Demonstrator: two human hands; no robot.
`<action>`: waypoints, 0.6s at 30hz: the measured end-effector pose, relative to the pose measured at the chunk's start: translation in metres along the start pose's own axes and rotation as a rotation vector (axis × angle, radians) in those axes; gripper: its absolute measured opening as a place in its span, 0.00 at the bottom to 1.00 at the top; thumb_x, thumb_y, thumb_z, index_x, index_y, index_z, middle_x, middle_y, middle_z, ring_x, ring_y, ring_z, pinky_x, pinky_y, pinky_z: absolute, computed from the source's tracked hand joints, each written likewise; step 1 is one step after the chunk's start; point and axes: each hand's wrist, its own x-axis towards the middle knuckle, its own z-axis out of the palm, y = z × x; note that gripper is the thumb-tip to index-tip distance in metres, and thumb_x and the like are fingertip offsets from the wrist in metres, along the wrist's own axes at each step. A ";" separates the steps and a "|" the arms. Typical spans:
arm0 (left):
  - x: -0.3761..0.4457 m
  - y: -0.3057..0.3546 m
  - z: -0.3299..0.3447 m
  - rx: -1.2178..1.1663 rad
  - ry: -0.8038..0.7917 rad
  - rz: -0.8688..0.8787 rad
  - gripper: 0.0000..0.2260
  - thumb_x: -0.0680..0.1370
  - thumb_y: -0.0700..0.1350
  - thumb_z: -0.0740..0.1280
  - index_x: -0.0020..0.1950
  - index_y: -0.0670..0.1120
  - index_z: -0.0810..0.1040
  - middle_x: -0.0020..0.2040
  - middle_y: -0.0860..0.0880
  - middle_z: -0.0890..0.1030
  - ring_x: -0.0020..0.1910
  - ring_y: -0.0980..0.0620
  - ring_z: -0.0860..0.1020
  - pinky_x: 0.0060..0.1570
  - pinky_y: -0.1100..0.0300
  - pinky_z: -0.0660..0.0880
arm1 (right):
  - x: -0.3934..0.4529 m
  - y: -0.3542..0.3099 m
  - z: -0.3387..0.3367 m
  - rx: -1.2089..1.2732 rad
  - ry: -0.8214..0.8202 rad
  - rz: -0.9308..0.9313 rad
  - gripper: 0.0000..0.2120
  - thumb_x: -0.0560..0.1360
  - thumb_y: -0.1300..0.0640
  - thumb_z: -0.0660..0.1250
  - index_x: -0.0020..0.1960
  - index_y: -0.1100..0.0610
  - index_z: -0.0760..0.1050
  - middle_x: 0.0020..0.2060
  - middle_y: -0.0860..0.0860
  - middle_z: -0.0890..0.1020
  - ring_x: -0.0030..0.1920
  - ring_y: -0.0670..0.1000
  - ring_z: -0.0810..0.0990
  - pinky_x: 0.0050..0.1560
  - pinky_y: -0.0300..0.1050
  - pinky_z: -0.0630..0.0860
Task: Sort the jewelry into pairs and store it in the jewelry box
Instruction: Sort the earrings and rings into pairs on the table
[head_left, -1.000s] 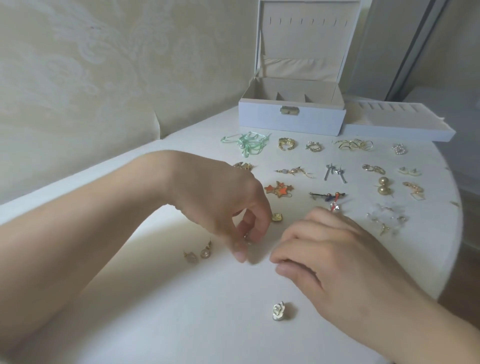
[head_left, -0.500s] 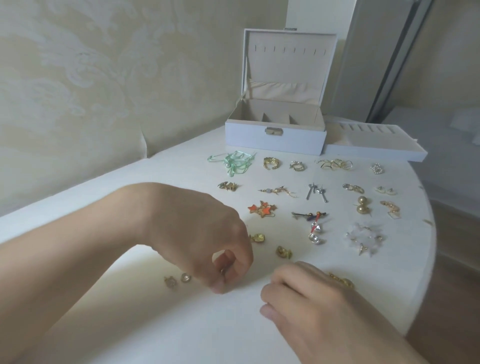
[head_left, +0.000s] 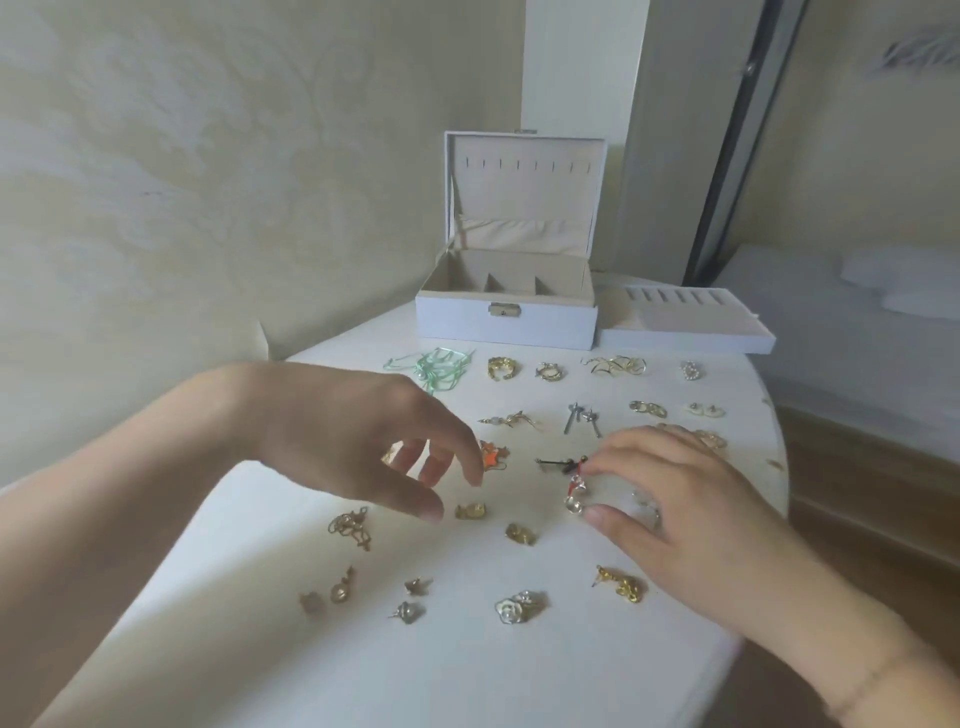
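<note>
Many small earrings and rings lie in pairs on the white round table (head_left: 249, 649). The white jewelry box (head_left: 506, 325) stands open at the back, its compartments bare. My left hand (head_left: 358, 436) hovers with loose, spread fingers over the orange star earrings (head_left: 492, 453) and holds nothing. My right hand (head_left: 675, 504) curls thumb and forefinger round the clear crystal earrings (head_left: 621, 493), right beside a silver and red earring (head_left: 574, 493). Two gold nugget earrings (head_left: 470, 511) lie between the hands.
A removable tray (head_left: 685, 332) sits right of the box. Near the box lie a green necklace (head_left: 436, 369), gold rings (head_left: 501, 368) and silver studs (head_left: 582, 418). Rose earrings (head_left: 519, 605), gold earrings (head_left: 621, 584) and a gold chain (head_left: 350, 526) lie near me. The table edge curves at right.
My left hand rose off the table and opened, leaving small pieces behind. My right hand moved forward and right onto the clear earrings. The view tilted up.
</note>
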 end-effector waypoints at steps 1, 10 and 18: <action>0.000 0.001 -0.003 -0.041 0.012 0.010 0.18 0.66 0.70 0.72 0.53 0.69 0.77 0.45 0.66 0.80 0.46 0.64 0.80 0.41 0.68 0.74 | 0.004 0.005 0.003 0.008 -0.052 0.012 0.19 0.71 0.37 0.59 0.56 0.44 0.78 0.54 0.35 0.74 0.56 0.41 0.70 0.57 0.40 0.70; 0.071 -0.054 -0.024 -0.141 0.447 0.070 0.18 0.76 0.49 0.72 0.65 0.55 0.76 0.60 0.57 0.74 0.59 0.54 0.75 0.58 0.60 0.72 | 0.026 -0.002 0.009 0.028 -0.188 -0.028 0.05 0.78 0.48 0.63 0.49 0.48 0.76 0.47 0.41 0.73 0.46 0.43 0.74 0.50 0.44 0.74; 0.130 -0.102 -0.025 -0.054 0.613 -0.237 0.27 0.78 0.53 0.68 0.75 0.53 0.65 0.74 0.48 0.67 0.71 0.41 0.64 0.70 0.49 0.62 | 0.021 0.002 0.002 -0.033 -0.325 -0.147 0.10 0.80 0.49 0.55 0.50 0.48 0.74 0.47 0.41 0.72 0.48 0.41 0.68 0.51 0.34 0.64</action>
